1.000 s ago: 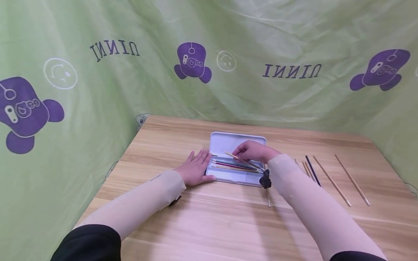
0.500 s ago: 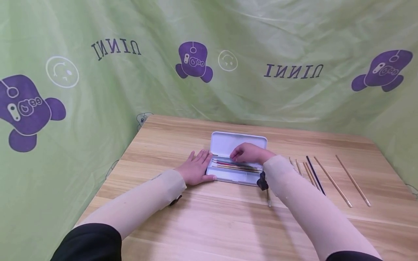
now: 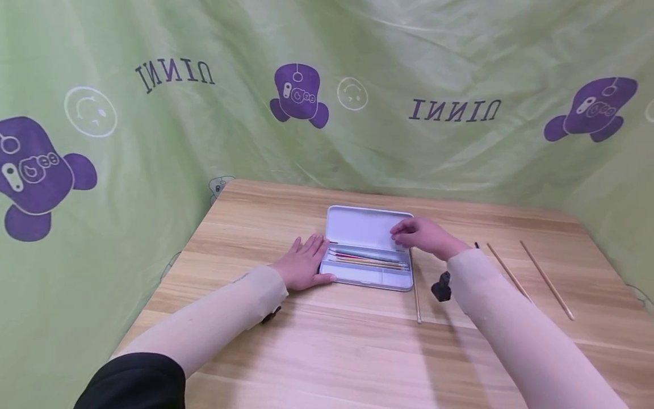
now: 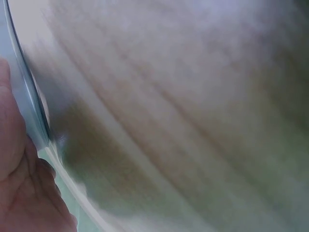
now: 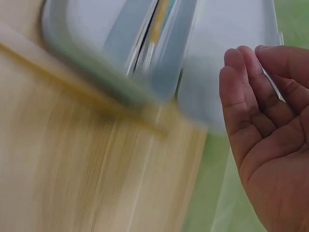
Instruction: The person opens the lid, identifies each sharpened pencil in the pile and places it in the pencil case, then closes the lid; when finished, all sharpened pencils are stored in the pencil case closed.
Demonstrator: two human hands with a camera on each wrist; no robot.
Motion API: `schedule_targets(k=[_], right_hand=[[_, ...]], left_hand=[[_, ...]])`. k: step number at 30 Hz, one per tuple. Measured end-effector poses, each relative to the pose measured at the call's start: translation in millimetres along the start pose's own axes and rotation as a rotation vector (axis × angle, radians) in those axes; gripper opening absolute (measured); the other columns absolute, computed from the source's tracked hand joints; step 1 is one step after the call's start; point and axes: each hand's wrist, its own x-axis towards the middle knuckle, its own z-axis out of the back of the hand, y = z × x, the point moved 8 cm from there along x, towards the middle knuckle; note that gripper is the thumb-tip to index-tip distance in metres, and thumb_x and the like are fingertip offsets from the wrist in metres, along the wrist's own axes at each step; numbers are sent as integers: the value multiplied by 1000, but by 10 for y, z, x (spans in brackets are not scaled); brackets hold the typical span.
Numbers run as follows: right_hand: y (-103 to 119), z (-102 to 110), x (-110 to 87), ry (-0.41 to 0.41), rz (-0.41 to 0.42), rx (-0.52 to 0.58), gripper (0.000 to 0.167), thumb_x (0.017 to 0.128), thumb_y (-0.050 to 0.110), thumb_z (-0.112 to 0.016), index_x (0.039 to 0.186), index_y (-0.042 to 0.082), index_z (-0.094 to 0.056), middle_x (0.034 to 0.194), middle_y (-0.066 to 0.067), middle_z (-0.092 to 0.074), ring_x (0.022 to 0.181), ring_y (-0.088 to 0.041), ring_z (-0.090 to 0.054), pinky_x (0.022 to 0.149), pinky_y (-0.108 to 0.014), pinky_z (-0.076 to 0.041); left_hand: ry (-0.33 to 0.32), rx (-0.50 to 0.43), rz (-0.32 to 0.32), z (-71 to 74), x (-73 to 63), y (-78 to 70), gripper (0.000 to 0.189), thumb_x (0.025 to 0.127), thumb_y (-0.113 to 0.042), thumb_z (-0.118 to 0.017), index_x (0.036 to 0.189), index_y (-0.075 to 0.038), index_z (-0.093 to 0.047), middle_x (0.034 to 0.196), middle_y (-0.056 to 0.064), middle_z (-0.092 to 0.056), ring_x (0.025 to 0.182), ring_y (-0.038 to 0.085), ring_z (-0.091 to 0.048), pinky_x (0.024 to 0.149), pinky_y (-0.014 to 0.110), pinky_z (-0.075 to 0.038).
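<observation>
A white pencil case (image 3: 352,275) lies with its lid (image 3: 357,224) raised back. Several pencils (image 3: 367,261), among them red, blue-grey and wood-coloured ones, lie in its rear compartment. My left hand (image 3: 302,264) rests flat against the case's left side, fingers straight; the left wrist view shows only part of it. My right hand (image 3: 425,236) is over the right end of the lid. In the right wrist view its loosely bent fingers (image 5: 234,92) and thumb hold nothing. A wooden pencil (image 3: 416,301) lies on the table along the case's right side.
Two wooden pencils (image 3: 546,278) lie apart on the right of the wooden table (image 3: 327,352). A dark pencil's tip (image 3: 477,245) shows beyond my right forearm, which hides things under it. A green printed curtain (image 3: 245,125) hangs behind and beside the table.
My right hand held a wooden pencil over the case, lowered it inside and let go. It has since moved right, off the compartment. My left hand has stayed at the case.
</observation>
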Motion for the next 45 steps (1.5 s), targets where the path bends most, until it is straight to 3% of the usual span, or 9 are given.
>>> schedule_targets(k=[10,23,26,31,33,36,40,45], right_hand=[[-212,394,-342,-62,-15,75,40,105,3,-55,134,-23,-48,126,-36,-61,114,-38,-64,97,-40,-55],[-600,767,-795,-138,-90,92,47,107,9,-54,139,-23,-42,130,-34,-60,104,-10,-66,91,-27,-55],[-728,810,-873,-164,-106,130,48,107,8,-53,139,-25,-39,123,-29,-65,99,-5,-67,88,-24,-56],[-982,850,-988,-239,-181,248,51,108,5,-51,143,-26,-32,113,-8,-67,94,-2,-66,87,-21,-56],[-1055,848,-1026,-260,-217,258,52,108,5,-51,145,-25,-31,113,-8,-66,92,-3,-66,85,-21,-56],[-1100,817,-1069,-275,-259,215,51,106,5,-52,144,-24,-33,117,-21,-65,89,-6,-66,82,-23,-57],[-1073,728,-1078,-275,-277,68,47,105,4,-54,139,-24,-40,123,-36,-60,91,-15,-68,80,-26,-58],[-1021,667,-1057,-318,-266,-104,41,103,4,-57,133,-23,-50,121,-38,-62,96,-32,-70,80,-33,-59]], left_hand=[[7,-10,5,46,-36,-40,99,102,-68,-43,165,-1,-9,171,19,-5,158,31,2,124,55,3],[15,-14,9,48,-39,-36,99,102,-69,-43,165,-1,-7,171,18,-4,158,31,3,124,55,3],[17,-9,12,26,-22,-15,99,101,-69,-43,165,-1,-8,171,19,-4,158,31,3,124,55,2],[18,-15,6,26,-25,-28,99,102,-68,-43,165,-1,-8,171,19,-5,158,32,3,124,56,2],[12,-21,3,39,-37,-37,98,102,-68,-44,165,-1,-9,171,20,-6,158,33,1,124,56,1],[12,-19,5,50,-47,-43,98,102,-67,-44,165,-1,-9,171,20,-6,158,32,2,124,56,1],[13,-22,2,42,-53,-45,98,102,-66,-45,165,0,-9,171,20,-6,158,32,1,124,56,1],[10,-27,-5,38,-39,-53,98,102,-66,-44,165,0,-8,171,20,-5,158,32,2,124,55,1]])
